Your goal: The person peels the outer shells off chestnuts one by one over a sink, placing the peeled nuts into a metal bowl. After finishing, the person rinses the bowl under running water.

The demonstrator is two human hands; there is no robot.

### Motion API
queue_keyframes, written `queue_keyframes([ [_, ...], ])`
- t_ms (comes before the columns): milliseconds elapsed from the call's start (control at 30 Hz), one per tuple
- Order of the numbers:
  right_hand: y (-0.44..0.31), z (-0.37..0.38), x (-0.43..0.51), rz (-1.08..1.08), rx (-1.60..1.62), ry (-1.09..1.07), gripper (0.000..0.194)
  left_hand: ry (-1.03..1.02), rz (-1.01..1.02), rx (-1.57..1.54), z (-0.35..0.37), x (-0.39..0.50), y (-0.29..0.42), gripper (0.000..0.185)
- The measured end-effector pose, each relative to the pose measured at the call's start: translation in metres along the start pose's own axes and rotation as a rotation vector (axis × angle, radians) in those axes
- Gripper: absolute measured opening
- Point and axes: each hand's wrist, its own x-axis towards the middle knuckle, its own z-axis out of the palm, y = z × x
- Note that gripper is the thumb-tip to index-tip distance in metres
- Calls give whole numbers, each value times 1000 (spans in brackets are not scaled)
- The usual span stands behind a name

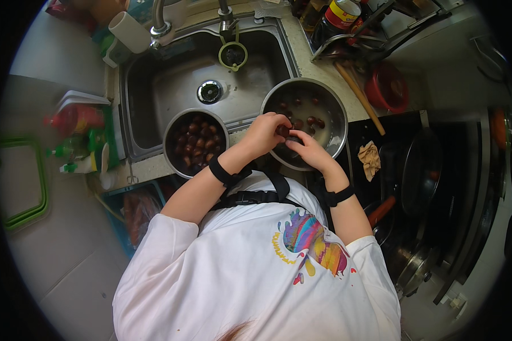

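Observation:
Over a metal bowl of cloudy water (340, 128), my left hand (262, 133) and my right hand (310, 150) meet at the near left side. A dark brown chestnut (283, 131) is pinched between the fingertips of both. My fingers partly hide it. Several reddish-brown chestnuts (312, 121) lie in the water beyond my hands. To the left, a second metal bowl (196, 110) is heaped with brown chestnuts (199, 143). It stands at the sink's near edge, beside my left forearm.
Behind the bowls is a steel sink (175, 81) with a faucet (226, 21) and a green strainer (232, 67). Rightward are a wooden stick (358, 97), a red plastic bowl (386, 87), a crumpled tan cloth or paper (369, 160) and a black cooktop (367, 132).

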Motion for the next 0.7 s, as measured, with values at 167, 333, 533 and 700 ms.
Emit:
queue_keyframes([
  [167, 16, 8, 2, -26, -605, 46, 42, 44, -146, -292, -4, -1, -4, 35],
  [333, -2, -2, 8, 97, -37, 227, 31, 86, -87, -181, -6, 0, -7, 35],
  [533, -27, -1, -3, -57, 813, 180, 18, 139, 9, -117, 6, 3, -6, 35],
  [700, -34, -1, 0, -244, 515, 235, 16, 136, 25, 77, 9, 6, 3, 35],
])
